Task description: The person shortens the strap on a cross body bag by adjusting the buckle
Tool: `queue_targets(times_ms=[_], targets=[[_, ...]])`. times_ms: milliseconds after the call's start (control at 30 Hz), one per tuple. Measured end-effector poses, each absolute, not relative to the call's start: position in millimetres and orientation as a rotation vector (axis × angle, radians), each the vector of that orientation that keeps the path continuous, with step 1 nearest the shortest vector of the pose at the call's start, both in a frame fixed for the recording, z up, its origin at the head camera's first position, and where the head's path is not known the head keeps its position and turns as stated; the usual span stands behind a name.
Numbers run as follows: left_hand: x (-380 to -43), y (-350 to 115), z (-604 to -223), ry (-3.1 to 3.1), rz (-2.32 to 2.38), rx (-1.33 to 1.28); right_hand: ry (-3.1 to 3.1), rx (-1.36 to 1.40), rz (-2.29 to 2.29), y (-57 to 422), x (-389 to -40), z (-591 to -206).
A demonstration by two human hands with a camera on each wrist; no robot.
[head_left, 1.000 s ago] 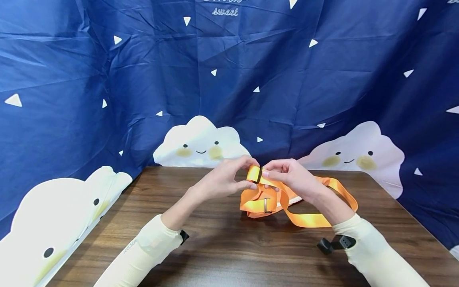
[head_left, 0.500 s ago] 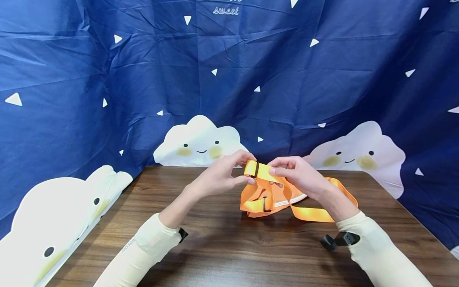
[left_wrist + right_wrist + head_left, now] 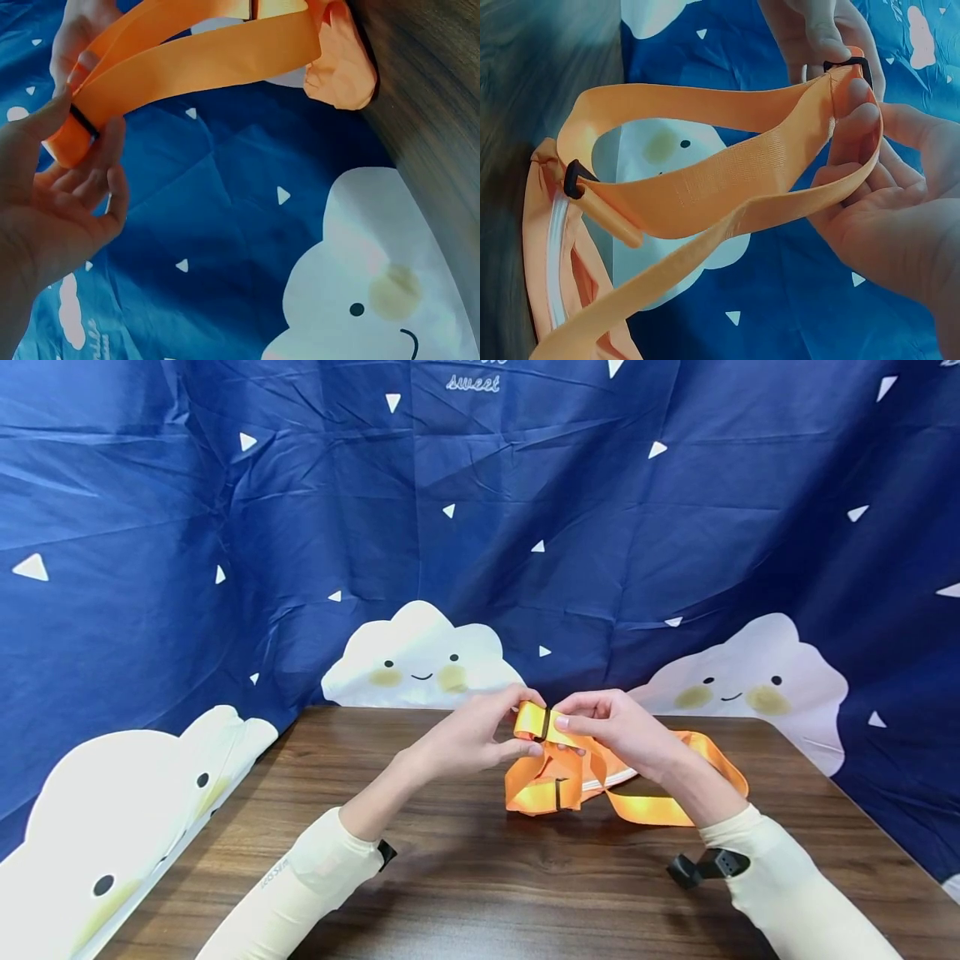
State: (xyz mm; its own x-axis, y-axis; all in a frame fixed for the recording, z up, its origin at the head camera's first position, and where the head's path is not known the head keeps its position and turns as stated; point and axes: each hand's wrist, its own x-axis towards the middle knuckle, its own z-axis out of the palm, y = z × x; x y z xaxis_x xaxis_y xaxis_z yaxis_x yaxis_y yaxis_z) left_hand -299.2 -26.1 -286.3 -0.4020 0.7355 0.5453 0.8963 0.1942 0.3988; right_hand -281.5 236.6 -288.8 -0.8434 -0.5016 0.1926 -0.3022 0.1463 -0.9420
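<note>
An orange bag (image 3: 536, 255) with a white zipper lies on the table, its webbing strap (image 3: 652, 810) raised in part between the hands. My left hand (image 3: 468, 735) pinches the strap at a black slide buckle (image 3: 546, 724), thumb below and fingers above in the head view. Just to the right, my right hand (image 3: 618, 735) grips the strap beside that buckle between thumb and fingers. In the right wrist view the strap folds through the buckle and hangs in long loops. A second dark buckle (image 3: 574, 178) sits where the strap meets the bag.
The brown wood-grain table (image 3: 450, 877) ends at a blue backdrop (image 3: 480, 543) printed with white triangles and smiling clouds. More strap curves out on the table behind the right forearm. A black wrist camera (image 3: 708, 868) hangs under the right wrist.
The hands first drew slightly apart along the strap, then came closer together again. The held buckle shifted left and then back right. Strap on the table has slid a little.
</note>
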Motion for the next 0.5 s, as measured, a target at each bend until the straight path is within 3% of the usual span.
queue_targets(times_ms=[500], targets=[[-299.5,-32.9,-280.7,-2.232,-1.053,-1.504,2.131,-0.873,-1.823,245.3,-286.1,-288.0]])
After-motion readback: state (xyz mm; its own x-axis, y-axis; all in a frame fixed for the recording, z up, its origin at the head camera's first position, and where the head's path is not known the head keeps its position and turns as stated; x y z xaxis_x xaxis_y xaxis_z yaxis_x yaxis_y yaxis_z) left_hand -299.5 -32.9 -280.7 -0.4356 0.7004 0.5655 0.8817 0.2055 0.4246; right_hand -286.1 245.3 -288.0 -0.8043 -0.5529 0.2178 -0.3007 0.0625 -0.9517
